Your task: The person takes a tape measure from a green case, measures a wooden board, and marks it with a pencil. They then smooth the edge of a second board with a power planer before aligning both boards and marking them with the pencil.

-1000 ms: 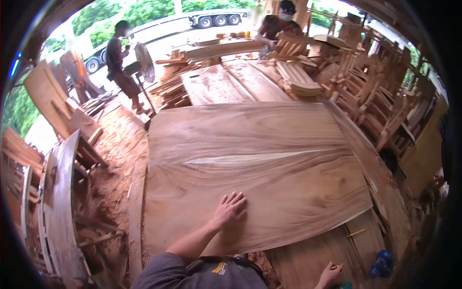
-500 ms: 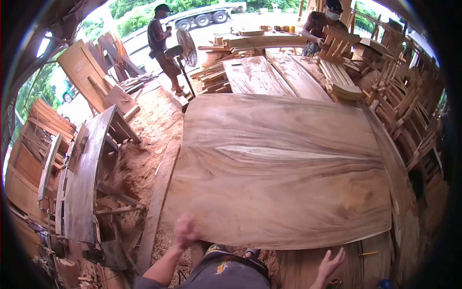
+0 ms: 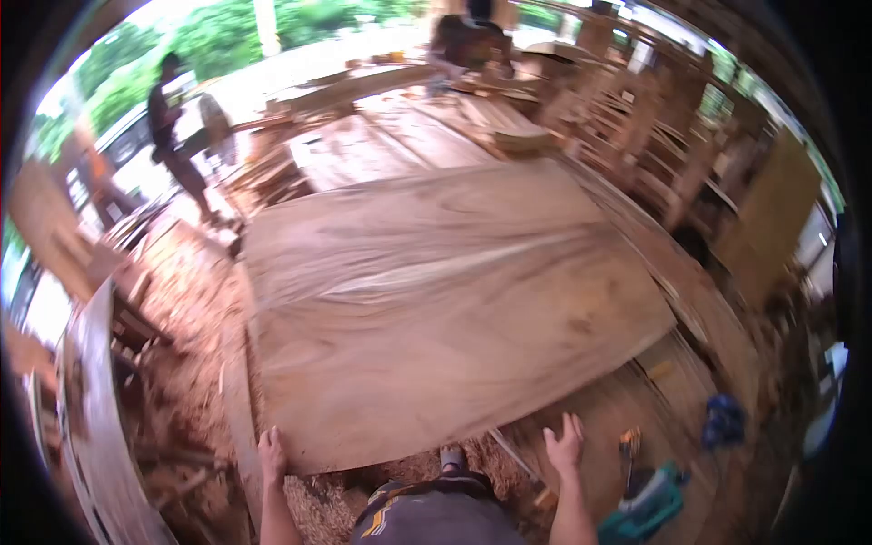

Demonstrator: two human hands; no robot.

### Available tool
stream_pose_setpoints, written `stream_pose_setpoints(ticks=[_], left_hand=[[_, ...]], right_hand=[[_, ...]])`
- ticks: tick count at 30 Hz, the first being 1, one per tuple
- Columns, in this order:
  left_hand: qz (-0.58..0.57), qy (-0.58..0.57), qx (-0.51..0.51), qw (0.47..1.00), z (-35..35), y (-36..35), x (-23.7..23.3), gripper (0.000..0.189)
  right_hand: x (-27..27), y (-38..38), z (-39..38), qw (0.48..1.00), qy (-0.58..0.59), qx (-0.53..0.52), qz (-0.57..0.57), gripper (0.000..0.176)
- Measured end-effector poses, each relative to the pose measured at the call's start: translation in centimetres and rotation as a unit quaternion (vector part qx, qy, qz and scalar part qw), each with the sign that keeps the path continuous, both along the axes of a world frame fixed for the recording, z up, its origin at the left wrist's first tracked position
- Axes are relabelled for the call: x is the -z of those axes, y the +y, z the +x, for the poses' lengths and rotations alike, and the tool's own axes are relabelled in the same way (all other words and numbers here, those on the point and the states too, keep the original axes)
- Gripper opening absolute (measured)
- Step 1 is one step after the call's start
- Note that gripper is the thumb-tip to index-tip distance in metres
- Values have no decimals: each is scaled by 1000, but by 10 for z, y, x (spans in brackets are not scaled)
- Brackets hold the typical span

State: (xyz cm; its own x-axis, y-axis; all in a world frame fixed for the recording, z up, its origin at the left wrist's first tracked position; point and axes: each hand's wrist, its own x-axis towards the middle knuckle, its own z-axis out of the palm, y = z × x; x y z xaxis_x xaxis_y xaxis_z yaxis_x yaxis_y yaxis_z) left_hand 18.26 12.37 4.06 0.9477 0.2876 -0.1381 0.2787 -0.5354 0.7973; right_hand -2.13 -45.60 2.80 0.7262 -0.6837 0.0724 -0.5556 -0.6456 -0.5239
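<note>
A large smooth wooden panel (image 3: 436, 318) with dark grain and a pale streak across its middle lies in front of me. At its near left corner is my left hand (image 3: 272, 456), fingers pointing up and overlapping the panel's edge in this view. My right hand (image 3: 565, 445) is raised just in front of the near edge, fingers apart and nothing in it. Below the panel, to the right, lie more wooden boards (image 3: 581, 409). A teal power tool (image 3: 643, 509) rests there, close to my right forearm, beside a small orange-topped item (image 3: 629, 443).
A blue bundle (image 3: 723, 420) lies at right. Sawdust covers the floor (image 3: 195, 291) at left, near a curved grey wooden piece (image 3: 100, 418). Further boards (image 3: 354, 150) are behind the panel. One person (image 3: 173, 136) stands far left; another (image 3: 472, 45) is at the back.
The view has turned right, so the panel appears tilted and further left. The teal tool has come into sight. My left hand is now lower, at the panel's corner; my right hand is higher, closer to the edge.
</note>
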Motion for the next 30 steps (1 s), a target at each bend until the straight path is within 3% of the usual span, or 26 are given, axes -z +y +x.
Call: stream_pose_setpoints(ticks=[4, 8, 10, 13, 19, 21, 23, 24, 25, 27, 28, 29, 30], left_hand=[[-49, -37, 24, 998, 4, 11, 27, 38], [-77, -32, 50, 995, 4, 32, 52, 38], [-98, -40, 49, 993, 6, 41, 67, 38], [-99, -46, 56, 993, 2, 32, 51, 40], [-27, -23, 31, 999, -2, 24, 44, 41], [15, 26, 30, 999, -4, 36, 50, 42], [23, -47, -96, 994, -26, 23, 55, 42], [28, -83, -158, 984, -40, 10, 56, 42], [33, -118, -216, 969, -54, -4, 59, 43], [42, -187, -328, 925, -75, -25, 65, 44], [213, -255, -150, 931, -98, -3, 114, 56], [96, -239, -269, 928, -105, -34, 105, 55], [-3, -206, -303, 931, -109, -73, 94, 55]], right_hand=[[-30, 30, -17, 999, -27, 18, 39, 56], [-42, 2, -44, 997, -25, 42, -51, 51], [-51, -26, -51, 995, -42, 43, -80, 52], [-65, -79, -47, 988, 18, 151, -10, 48], [-41, -205, -28, 968, -59, 224, -93, 38], [-4, -263, -26, 962, -67, 254, -68, 31], [-1, -278, -16, 945, -31, 265, -187, 21], [79, -346, -28, 954, -124, 255, -96, 20], [89, -358, -27, 951, -125, 280, -52, 21], [29, -328, -11, 942, 15, 333, -47, 26], [20, -324, -6, 942, -5, 333, -51, 27], [36, -338, -8, 944, -5, 315, -100, 22], [13, -327, 2, 933, 55, 341, -101, 19]])
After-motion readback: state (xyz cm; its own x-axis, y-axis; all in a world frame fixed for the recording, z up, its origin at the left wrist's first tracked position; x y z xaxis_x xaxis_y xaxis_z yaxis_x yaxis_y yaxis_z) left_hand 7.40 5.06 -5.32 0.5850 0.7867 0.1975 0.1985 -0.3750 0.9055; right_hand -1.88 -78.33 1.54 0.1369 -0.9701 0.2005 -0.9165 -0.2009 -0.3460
